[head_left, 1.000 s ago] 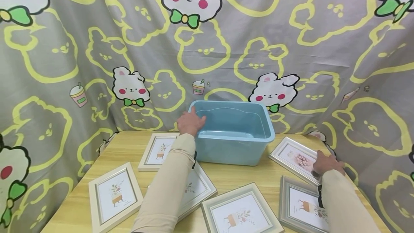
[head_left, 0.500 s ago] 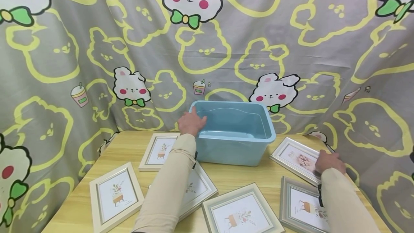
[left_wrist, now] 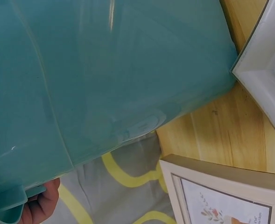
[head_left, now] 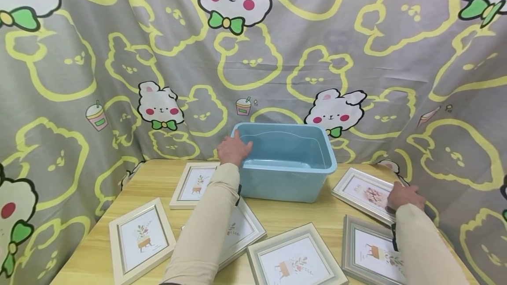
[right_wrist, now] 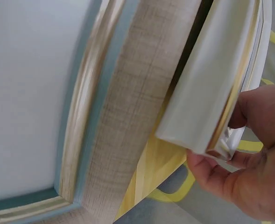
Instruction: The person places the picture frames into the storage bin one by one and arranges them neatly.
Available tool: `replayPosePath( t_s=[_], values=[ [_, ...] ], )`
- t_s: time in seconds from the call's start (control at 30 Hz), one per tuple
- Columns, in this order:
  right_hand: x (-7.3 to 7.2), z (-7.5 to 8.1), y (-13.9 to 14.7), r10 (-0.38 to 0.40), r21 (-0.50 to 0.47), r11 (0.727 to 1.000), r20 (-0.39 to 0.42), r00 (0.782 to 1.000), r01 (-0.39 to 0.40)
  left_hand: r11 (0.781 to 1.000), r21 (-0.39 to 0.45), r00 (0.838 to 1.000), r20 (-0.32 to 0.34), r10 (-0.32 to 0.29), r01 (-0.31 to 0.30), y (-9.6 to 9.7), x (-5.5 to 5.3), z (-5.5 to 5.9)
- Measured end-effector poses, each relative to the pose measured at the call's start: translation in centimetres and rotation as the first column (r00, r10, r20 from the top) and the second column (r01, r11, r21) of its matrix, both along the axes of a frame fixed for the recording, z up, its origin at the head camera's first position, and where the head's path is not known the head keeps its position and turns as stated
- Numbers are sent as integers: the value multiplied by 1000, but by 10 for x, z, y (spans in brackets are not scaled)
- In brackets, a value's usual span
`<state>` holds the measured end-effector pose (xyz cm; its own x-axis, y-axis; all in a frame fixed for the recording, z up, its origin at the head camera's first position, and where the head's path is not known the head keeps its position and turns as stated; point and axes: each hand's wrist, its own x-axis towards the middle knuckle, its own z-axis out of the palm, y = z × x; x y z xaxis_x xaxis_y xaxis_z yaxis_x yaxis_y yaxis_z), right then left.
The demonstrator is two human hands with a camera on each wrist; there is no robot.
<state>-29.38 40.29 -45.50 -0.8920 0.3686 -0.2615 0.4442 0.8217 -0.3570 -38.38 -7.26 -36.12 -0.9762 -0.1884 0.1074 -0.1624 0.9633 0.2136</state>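
A light blue plastic tub (head_left: 277, 184) stands at the back middle of the table. My left hand (head_left: 234, 149) grips its left rim; in the left wrist view, fingers (left_wrist: 44, 203) curl under the rim's outer edge. At the right, my right hand (head_left: 406, 197) holds the near right end of a silver-white picture frame (head_left: 362, 190) with a pink flower print. The right wrist view shows thumb and fingers (right_wrist: 212, 175) pinching the end of that frame (right_wrist: 207, 84). A grey-brown picture frame (head_left: 348, 250) lies just in front of it, partly hidden by my right sleeve.
Several more picture frames lie about: a cream one (head_left: 142, 241) at left, another (head_left: 180, 188) behind it, a white one (head_left: 253, 223) under my left forearm, and a cream-green one (head_left: 297, 258) at front. A patterned grey curtain (head_left: 253, 47) hangs close behind the wooden table (head_left: 154, 173).
My right hand has shifted slightly to the right, and the silver-white picture frame has slid a little with it. The left hand and the tub stay where they were.
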Motion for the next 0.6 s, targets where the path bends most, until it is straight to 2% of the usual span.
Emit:
replayPosePath(
  t_s=[0.13,0.23,0.3,0.43,0.6],
  values=[
    [2,2,2,101,95,991,-35,994,-97,1000,2,1000,-5,-1,1,-1,0,0],
    [3,1,3,81,79,994,-62,995,-76,1000,5,1000,-3,-1,1,-1,0,0],
    [4,1,3,51,35,998,-65,997,-49,1000,4,1000,3,1,-1,-1,0,0],
    [3,1,3,-14,-52,999,-24,1000,12,1000,3,1000,6,6,-6,-1,1,1],
    [0,1,2,-74,-73,994,16,997,75,1000,10,1000,6,4,-4,0,2,2]
  ],
)
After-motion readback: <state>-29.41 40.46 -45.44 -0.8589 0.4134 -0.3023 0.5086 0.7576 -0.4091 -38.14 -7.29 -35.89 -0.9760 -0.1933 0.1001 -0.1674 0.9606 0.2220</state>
